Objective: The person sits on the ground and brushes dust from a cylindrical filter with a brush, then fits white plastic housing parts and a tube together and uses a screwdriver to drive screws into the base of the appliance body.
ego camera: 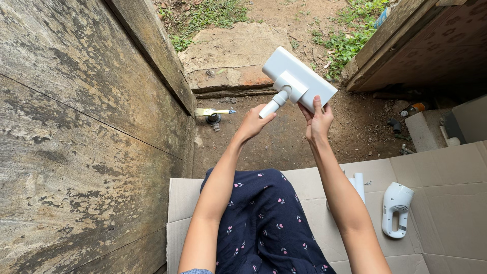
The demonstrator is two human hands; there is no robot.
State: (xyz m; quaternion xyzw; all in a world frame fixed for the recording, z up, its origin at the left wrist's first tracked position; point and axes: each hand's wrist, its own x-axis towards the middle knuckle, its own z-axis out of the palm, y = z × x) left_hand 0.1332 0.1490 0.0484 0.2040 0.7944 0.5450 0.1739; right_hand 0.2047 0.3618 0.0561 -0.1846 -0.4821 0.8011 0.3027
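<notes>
I hold a white vacuum floor head (291, 76) up in front of me over a dirt floor. My left hand (252, 122) grips its short round neck (273, 105) from below. At the head's lower right edge my right hand (318, 119) clasps the flat body, with the index finger laid up along it. My lap is covered by a dark blue dress with small flowers (266, 223).
Flattened cardboard (446, 203) lies under and right of me, with a white handheld vacuum body (396, 209) and a white tube (358, 183) on it. A weathered wooden wall (86, 132) stands at left. A paintbrush (213, 111) lies on the dirt near a stone step (228, 50).
</notes>
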